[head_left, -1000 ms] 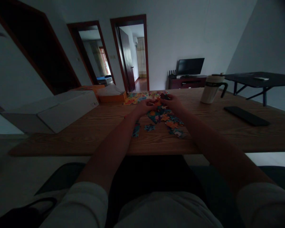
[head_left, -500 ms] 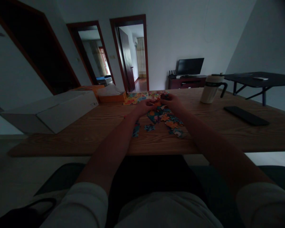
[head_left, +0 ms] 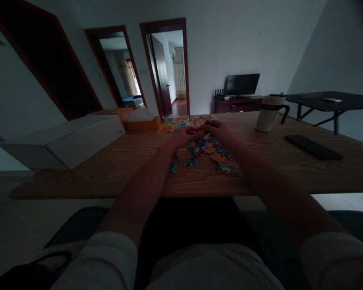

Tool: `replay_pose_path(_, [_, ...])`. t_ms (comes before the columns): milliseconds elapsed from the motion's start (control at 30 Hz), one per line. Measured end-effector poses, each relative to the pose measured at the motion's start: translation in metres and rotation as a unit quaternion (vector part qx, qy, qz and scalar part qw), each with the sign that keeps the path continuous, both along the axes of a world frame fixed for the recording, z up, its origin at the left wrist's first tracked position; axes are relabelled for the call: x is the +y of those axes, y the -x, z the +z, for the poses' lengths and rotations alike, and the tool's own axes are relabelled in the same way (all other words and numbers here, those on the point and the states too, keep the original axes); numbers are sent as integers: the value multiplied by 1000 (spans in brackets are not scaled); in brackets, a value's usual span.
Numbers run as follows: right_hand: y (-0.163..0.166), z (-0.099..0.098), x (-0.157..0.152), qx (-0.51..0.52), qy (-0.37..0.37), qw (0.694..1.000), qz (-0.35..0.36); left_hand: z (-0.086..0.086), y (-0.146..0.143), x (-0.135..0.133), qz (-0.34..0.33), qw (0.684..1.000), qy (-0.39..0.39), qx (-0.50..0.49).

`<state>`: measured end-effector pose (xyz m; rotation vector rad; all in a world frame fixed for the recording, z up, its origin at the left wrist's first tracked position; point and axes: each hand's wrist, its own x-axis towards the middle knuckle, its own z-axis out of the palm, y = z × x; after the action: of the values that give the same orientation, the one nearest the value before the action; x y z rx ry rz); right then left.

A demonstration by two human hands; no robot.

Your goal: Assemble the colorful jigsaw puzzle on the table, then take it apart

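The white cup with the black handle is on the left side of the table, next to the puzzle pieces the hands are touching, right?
Not quite. The head view shows the white cup on the table's right side, apart from the puzzle pieces. Both hands, left hand and right hand, are at the pieces.

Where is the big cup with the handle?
In the head view, the cup stands upright on the far right part of the wooden table, beyond the flat black slab and right of the right hand.
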<state>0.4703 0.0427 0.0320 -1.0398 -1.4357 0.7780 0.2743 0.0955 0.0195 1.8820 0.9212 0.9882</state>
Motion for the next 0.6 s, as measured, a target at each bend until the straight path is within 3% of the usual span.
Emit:
replay_pose_path(200, [-6,-1,9,6,15,998,-69,7,1,-8,41,999,4,-5])
replay_pose_path(367, [-17,-11,21,-87,-51,981,-168,10,0,-8,36,997,24,-59])
replay_pose_path(467, [-17,-16,25,-117,-42,984,-125,10,-2,-9,29,995,35,-89])
replay_pose_path(600, [-10,-19,24,-81,5,995,-62,9,-3,-7,32,991,24,-130])
